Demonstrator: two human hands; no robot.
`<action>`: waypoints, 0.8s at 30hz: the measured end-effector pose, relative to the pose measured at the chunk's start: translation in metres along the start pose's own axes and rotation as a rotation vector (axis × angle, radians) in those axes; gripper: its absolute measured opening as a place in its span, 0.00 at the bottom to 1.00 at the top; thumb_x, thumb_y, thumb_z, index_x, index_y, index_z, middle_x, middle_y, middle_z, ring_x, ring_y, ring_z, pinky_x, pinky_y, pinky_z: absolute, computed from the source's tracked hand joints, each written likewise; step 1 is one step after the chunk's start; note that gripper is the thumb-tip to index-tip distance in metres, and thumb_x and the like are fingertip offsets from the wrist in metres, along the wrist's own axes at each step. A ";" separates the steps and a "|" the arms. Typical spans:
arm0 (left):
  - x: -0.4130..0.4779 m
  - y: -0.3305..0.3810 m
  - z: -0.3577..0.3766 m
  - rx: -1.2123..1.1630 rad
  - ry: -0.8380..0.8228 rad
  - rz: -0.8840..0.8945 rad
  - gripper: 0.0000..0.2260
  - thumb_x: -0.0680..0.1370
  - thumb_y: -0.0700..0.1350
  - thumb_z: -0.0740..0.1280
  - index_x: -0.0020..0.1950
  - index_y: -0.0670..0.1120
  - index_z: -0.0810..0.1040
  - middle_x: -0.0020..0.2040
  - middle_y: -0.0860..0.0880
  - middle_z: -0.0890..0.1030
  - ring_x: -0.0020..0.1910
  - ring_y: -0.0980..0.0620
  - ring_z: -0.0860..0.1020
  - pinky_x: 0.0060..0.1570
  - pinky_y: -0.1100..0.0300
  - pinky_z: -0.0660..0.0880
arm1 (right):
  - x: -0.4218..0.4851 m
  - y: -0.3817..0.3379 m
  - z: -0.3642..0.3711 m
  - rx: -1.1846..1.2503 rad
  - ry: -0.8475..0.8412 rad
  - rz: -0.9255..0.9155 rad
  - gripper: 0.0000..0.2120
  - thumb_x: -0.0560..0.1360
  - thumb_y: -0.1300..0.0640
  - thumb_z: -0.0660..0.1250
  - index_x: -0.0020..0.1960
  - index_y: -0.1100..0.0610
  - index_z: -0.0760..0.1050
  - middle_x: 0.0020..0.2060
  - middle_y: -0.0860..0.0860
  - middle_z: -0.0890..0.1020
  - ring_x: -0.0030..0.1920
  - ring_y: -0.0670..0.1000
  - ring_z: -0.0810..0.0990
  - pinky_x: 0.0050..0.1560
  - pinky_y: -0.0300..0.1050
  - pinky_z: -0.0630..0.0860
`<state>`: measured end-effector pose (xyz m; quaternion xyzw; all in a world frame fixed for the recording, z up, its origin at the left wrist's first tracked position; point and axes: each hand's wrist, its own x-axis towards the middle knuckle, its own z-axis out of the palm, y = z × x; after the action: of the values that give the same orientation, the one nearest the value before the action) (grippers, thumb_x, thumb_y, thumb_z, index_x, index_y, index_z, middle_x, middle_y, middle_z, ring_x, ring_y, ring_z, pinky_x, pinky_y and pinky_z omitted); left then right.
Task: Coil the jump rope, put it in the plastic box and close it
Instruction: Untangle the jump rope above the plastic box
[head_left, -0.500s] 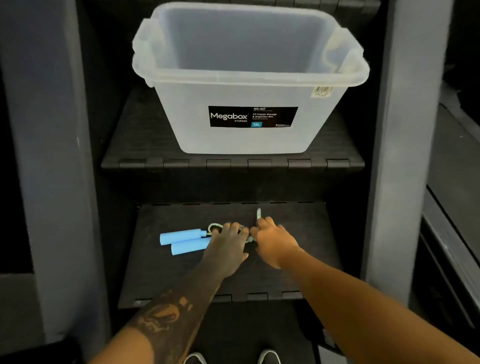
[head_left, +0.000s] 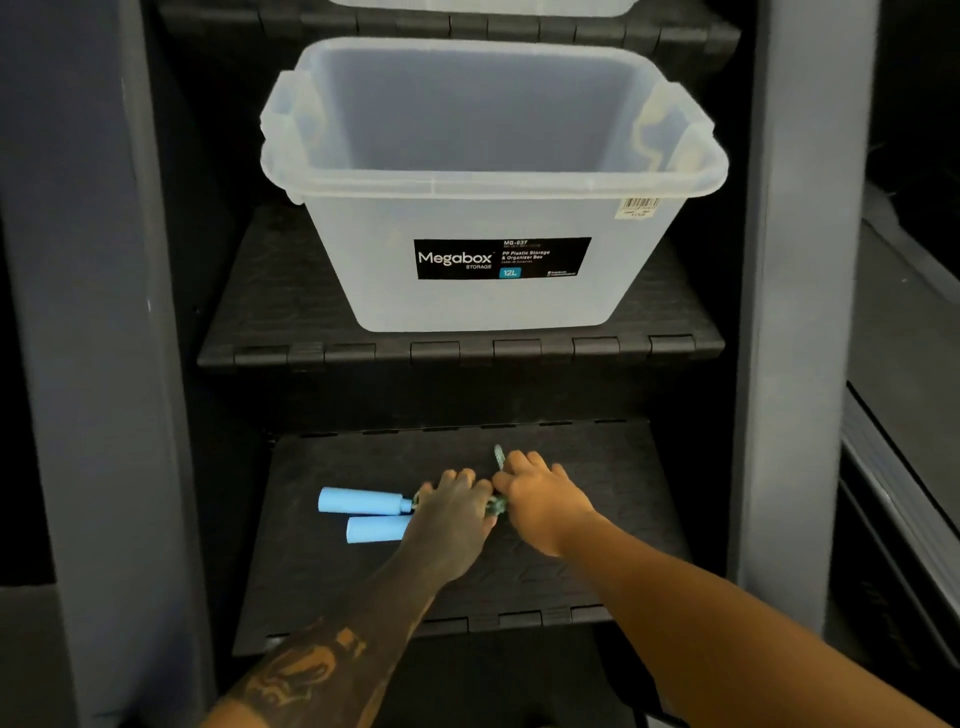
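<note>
The jump rope lies on the lower black shelf. Its two light blue handles point left, side by side. The greenish cord is bunched under my hands, with a short loop sticking up behind my right hand. My left hand is closed over the cord just right of the handles. My right hand grips the cord beside it, the two hands touching. The translucent plastic box stands open on the upper shelf, with nothing in it and a black Megabox label on its front.
Grey uprights flank the shelves on both sides. The upper black shelf juts forward above the lower one. A pale edge of another plastic item shows at the very top. My shoes are hidden below.
Both hands stay on the cord at the same place. The view has tilted slightly, so the box sits lower in the frame.
</note>
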<state>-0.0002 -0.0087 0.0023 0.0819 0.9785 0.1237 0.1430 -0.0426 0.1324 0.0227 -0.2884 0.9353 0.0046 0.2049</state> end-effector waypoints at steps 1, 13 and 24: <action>-0.004 -0.001 -0.009 -0.069 0.007 -0.003 0.15 0.80 0.53 0.59 0.65 0.50 0.70 0.61 0.50 0.73 0.62 0.50 0.70 0.64 0.49 0.67 | -0.003 -0.002 -0.009 0.023 0.009 -0.012 0.18 0.77 0.62 0.62 0.66 0.55 0.69 0.66 0.56 0.68 0.65 0.60 0.66 0.63 0.58 0.67; -0.072 0.021 -0.189 -0.719 0.107 0.034 0.04 0.77 0.50 0.65 0.42 0.57 0.75 0.37 0.55 0.79 0.33 0.62 0.77 0.34 0.64 0.72 | -0.082 -0.037 -0.199 0.203 0.249 -0.154 0.11 0.74 0.56 0.65 0.56 0.52 0.74 0.52 0.51 0.79 0.52 0.55 0.78 0.55 0.51 0.72; -0.137 0.081 -0.336 -0.962 0.600 0.221 0.10 0.78 0.51 0.62 0.46 0.46 0.78 0.40 0.42 0.82 0.41 0.43 0.81 0.43 0.44 0.79 | -0.181 -0.066 -0.341 0.050 0.969 -0.261 0.08 0.71 0.55 0.69 0.50 0.52 0.78 0.64 0.54 0.75 0.65 0.58 0.69 0.65 0.57 0.66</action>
<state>0.0386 -0.0314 0.3710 0.0708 0.7956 0.5867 -0.1334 -0.0012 0.1314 0.4115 -0.3669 0.8789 -0.1780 -0.2473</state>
